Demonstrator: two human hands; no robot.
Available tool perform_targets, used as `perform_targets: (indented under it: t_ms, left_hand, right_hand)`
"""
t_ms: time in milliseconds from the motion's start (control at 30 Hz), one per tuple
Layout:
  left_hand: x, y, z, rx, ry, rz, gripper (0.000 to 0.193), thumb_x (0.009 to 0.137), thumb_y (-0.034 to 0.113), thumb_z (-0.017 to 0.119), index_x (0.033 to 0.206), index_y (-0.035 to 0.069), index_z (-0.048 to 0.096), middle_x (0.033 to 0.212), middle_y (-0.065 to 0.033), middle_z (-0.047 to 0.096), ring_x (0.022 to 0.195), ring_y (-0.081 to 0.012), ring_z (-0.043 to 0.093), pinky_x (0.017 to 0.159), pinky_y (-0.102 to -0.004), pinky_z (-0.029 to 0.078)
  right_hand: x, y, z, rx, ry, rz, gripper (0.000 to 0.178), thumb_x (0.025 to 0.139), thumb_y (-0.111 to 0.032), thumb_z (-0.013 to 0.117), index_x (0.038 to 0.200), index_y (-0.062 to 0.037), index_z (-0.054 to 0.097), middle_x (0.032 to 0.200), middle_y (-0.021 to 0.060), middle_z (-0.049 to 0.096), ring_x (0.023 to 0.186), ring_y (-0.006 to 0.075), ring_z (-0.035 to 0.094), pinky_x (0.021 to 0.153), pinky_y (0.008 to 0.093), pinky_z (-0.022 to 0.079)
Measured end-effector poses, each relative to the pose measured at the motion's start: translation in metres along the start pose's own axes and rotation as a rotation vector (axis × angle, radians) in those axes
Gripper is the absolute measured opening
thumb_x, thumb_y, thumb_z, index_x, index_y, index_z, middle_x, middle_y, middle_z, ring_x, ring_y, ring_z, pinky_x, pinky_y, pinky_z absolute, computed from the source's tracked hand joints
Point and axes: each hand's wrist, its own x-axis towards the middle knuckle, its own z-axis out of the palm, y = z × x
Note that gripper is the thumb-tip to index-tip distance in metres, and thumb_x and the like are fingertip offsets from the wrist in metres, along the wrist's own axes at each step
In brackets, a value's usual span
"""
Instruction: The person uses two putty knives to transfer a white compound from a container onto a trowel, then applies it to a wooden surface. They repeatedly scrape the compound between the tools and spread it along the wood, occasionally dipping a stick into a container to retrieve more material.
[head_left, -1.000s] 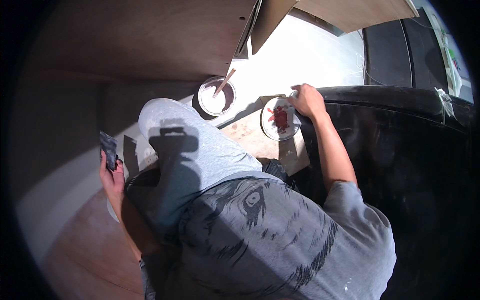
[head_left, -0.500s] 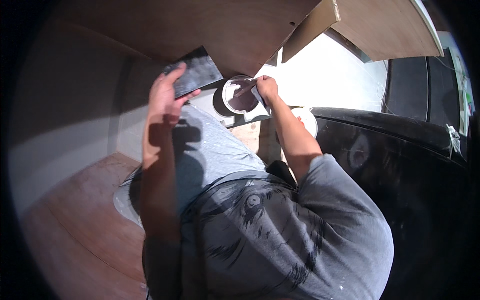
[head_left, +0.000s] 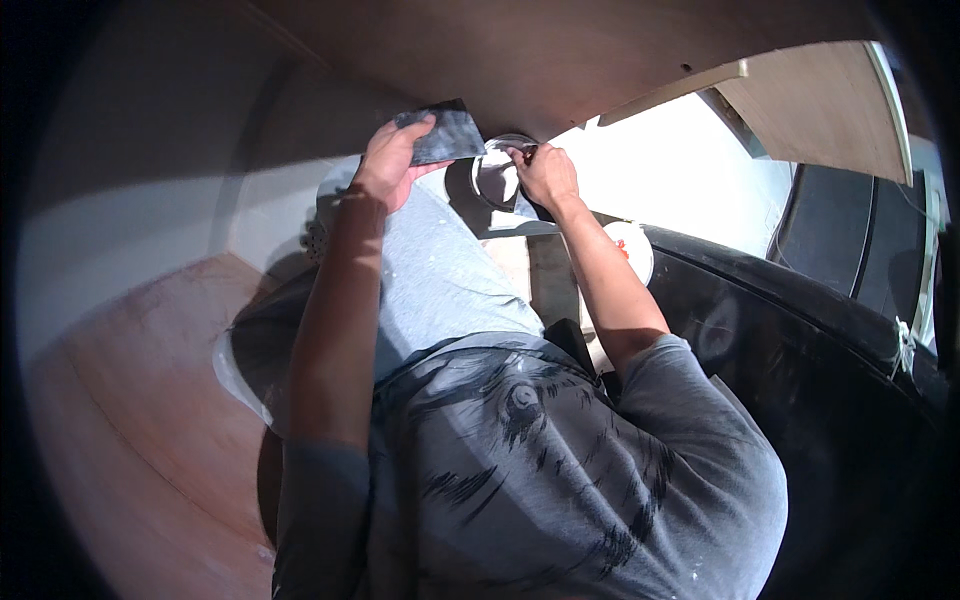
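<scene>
My left hand grips a dark, smudged rectangular plate, thumb on top and fingers beneath. Just right of the plate is a round bucket with a pale rim and dark inside. Over the bucket's right side, my right hand is closed with fingertips bent toward the opening. A flat grey scraper shows below that hand; its grip is hidden by my fingers. The bucket's contents are mostly covered by the hand.
A brown wooden panel overhangs the far side. Right of my forearm stands a white tub with red bits. A long black surface runs along the right. A pale wall and reddish-brown board lie left.
The view has shifted, so hands and bucket appear farther right. The plate appears flatter and nearer the bucket. My right hand has turned further over the opening, and the brownish strip inside is now hidden.
</scene>
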Motion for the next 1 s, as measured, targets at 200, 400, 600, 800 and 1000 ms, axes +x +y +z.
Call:
perform_targets:
  t_ms: [200, 400, 600, 800, 1000]
  left_hand:
    - [0.013, -0.002, 0.008, 0.18, 0.006, 0.034, 0.023, 0.099, 0.016, 0.059, 0.116, 0.001, 0.062, 0.108, -0.0088, 0.068, 0.097, -0.0209, 0.067, 0.084, -0.0415, 0.059]
    - [0.032, -0.023, 0.025, 0.675, 0.32, -0.034, 0.031, 0.1, 0.019, 0.057, 0.126, 0.002, 0.059, 0.116, -0.0142, 0.067, 0.096, -0.0247, 0.068, 0.07, -0.037, 0.06]
    - [0.051, -0.056, 0.038, 0.67, 0.345, -0.083, 0.037, 0.1, 0.016, 0.055, 0.135, 0.004, 0.053, 0.131, -0.0182, 0.057, 0.104, -0.0333, 0.066, 0.068, -0.0434, 0.065]
    - [0.045, -0.052, 0.043, 0.613, 0.27, -0.034, 0.03, 0.096, 0.005, 0.059, 0.126, 0.009, 0.061, 0.127, -0.0143, 0.06, 0.108, -0.0341, 0.066, 0.062, -0.0422, 0.067]
    - [0.042, -0.047, 0.046, 0.584, 0.117, -0.167, 0.022, 0.103, 0.021, 0.052, 0.122, 0.015, 0.061, 0.12, -0.0067, 0.06, 0.101, -0.0232, 0.062, 0.071, -0.0414, 0.06]
  right_hand:
    - [0.019, 0.001, 0.033, -0.117, -0.129, 0.011, 0.057, 0.093, -0.05, 0.062, 0.106, 0.0056, 0.07, 0.106, 0.028, 0.07, 0.105, 0.0403, 0.067, 0.093, 0.0462, 0.053]
    - [0.016, 0.012, -0.003, -0.122, -0.179, -0.095, 0.056, 0.094, -0.048, 0.062, 0.096, 0.0063, 0.072, 0.097, 0.0277, 0.071, 0.098, 0.0421, 0.068, 0.09, 0.046, 0.053]
    - [-0.061, 0.005, -0.092, 0.246, -0.05, -0.026, 0.04, 0.097, -0.034, 0.061, 0.09, 0.002, 0.076, 0.075, 0.018, 0.073, 0.074, 0.0316, 0.071, 0.075, 0.0398, 0.054]
    - [-0.131, -0.001, -0.151, 0.392, 0.056, 0.044, 0.036, 0.098, -0.033, 0.062, 0.102, -0.0008, 0.077, 0.072, 0.0087, 0.073, 0.064, 0.0111, 0.061, 0.064, 0.0299, 0.05]
    - [-0.175, 0.001, -0.185, 0.594, 0.108, 0.039, 0.033, 0.1, -0.031, 0.063, 0.111, -0.0027, 0.076, 0.077, 0.0073, 0.073, 0.075, 0.0107, 0.062, 0.073, 0.0293, 0.05]
